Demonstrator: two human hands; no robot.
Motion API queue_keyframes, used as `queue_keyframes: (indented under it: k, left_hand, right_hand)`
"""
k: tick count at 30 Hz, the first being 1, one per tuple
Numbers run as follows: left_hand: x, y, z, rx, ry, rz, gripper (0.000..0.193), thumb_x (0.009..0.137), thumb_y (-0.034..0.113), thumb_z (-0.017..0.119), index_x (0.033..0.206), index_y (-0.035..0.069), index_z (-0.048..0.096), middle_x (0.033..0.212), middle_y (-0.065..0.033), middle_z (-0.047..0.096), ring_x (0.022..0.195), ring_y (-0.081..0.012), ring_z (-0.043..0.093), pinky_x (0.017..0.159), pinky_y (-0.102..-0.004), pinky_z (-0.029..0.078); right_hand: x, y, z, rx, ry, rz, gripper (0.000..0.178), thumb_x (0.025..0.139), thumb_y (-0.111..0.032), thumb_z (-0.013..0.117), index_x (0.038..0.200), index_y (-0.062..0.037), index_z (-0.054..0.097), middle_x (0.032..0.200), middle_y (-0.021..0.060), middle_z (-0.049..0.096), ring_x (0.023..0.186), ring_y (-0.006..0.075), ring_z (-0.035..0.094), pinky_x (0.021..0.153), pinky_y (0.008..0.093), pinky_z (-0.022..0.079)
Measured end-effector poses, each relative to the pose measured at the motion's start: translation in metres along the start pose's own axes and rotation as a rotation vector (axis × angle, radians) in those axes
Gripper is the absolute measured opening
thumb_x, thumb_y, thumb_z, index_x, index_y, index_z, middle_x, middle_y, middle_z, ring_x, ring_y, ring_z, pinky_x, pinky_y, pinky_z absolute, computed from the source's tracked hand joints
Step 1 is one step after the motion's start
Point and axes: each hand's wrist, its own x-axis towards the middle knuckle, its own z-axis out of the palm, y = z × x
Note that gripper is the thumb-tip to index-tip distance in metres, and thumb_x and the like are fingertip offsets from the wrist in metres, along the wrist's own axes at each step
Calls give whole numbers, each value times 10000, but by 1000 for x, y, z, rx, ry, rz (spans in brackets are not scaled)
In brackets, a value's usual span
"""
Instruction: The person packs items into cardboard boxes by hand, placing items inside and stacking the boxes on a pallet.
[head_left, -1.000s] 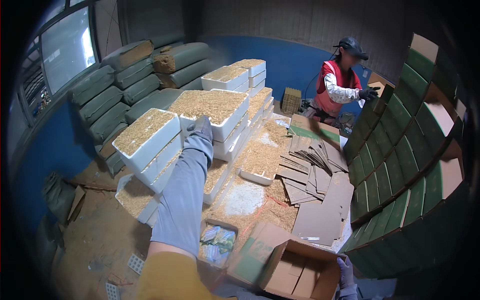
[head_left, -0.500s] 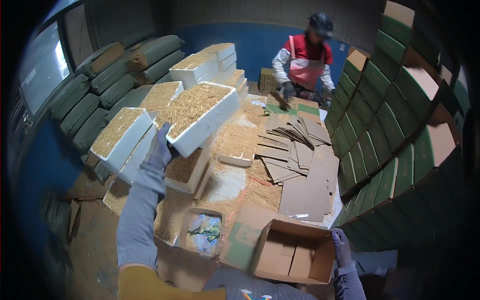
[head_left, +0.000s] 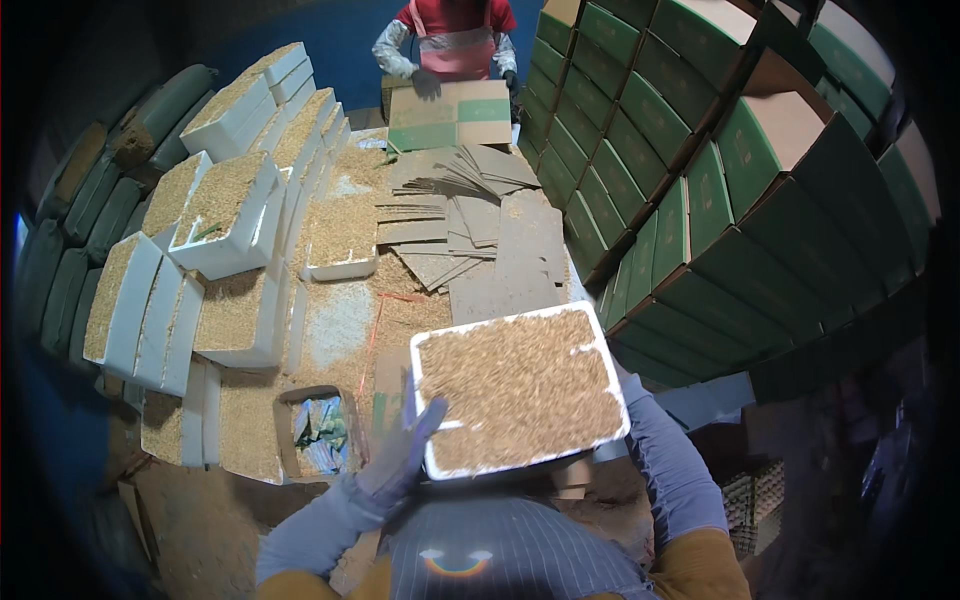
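Observation:
A white foam box [head_left: 520, 390], filled to the rim with straw-coloured husk-like grains, is up against my front, tilted slightly. My gloved left hand [head_left: 405, 445] holds its left end, thumb at the rim. At the opposite end is my gloved right hand [head_left: 627, 385], pressed to the side wall and mostly hidden behind it. The open cardboard carton is largely covered by the foam box. To the left of my left hand stands a small carton [head_left: 352, 430] with blue and green packets [head_left: 322, 435] in it.
Stacks of grain-filled foam boxes [head_left: 225, 245] line the left, before grey-green sacks [head_left: 120, 215]. Flat cardboard pieces [head_left: 520, 240] lie mid-table. Green cartons [head_left: 640, 130] tower on the right. Across the table a person [head_left: 450, 40] in red has hands on a cardboard carton [head_left: 450, 115].
My left hand has brought a grain-filled foam box from the left stacks to my front. My right hand has left the carton's rim for the foam box. The view has turned rightward and down.

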Motion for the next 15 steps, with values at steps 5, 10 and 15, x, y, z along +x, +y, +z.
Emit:
queue_keyframes:
  k: [5,10,15]
  left_hand:
    - [-43,-29,-24,212,6,17,749,952,188,546,1468,-74,70,1503,-233,214,1382,-300,265,1130,-383,225]
    - [-40,-30,-17,423,20,-43,759,939,178,563,1464,-79,80,1527,-272,129,1436,-342,135,1154,-384,146]
    - [-44,-41,-12,380,75,-145,718,940,185,557,1452,-89,134,1499,-300,191,1413,-366,207,1136,-379,210]
  right_hand:
    - [10,38,-10,-12,-45,137,216,950,-151,522,1077,-2,613,936,25,636,836,97,597,755,231,499]
    - [23,13,-18,-597,-120,115,332,969,-278,486,1031,24,608,918,24,624,790,135,535,746,286,447]
    - [56,-10,-12,-322,-333,322,351,941,-310,566,1069,9,639,984,43,641,924,134,551,843,272,434]
